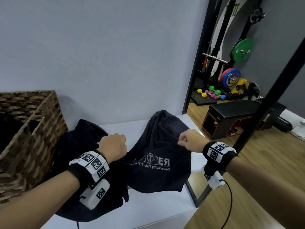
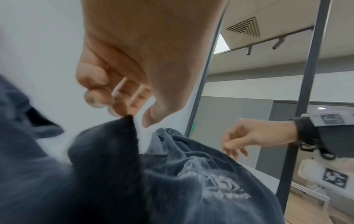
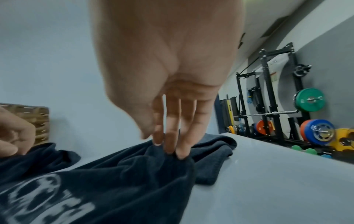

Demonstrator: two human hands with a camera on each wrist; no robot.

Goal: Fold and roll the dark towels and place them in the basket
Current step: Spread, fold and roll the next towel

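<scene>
A dark towel (image 1: 158, 171) with white lettering is lifted off the white table (image 1: 148, 212), drooping between my hands. My left hand (image 1: 113, 144) has curled fingers, and in the left wrist view a peaked corner of the towel (image 2: 201, 189) meets the fingertips of my left hand (image 2: 130, 112). Thumb and fingers of my right hand (image 1: 186, 140) pinch the towel's right edge, shown close by the right wrist view of the hand (image 3: 162, 144) and towel (image 3: 114, 181). A second dark towel (image 1: 79, 139) lies crumpled beside the wicker basket (image 1: 41, 129) at the left.
The table ends just right of my right hand, above a wooden floor. A slanted black metal post (image 1: 270, 103) stands at the right. Behind it are a black bench (image 1: 234, 113), coloured dumbbells (image 1: 212, 94) and a green weight plate (image 1: 241, 50). A pale wall backs the table.
</scene>
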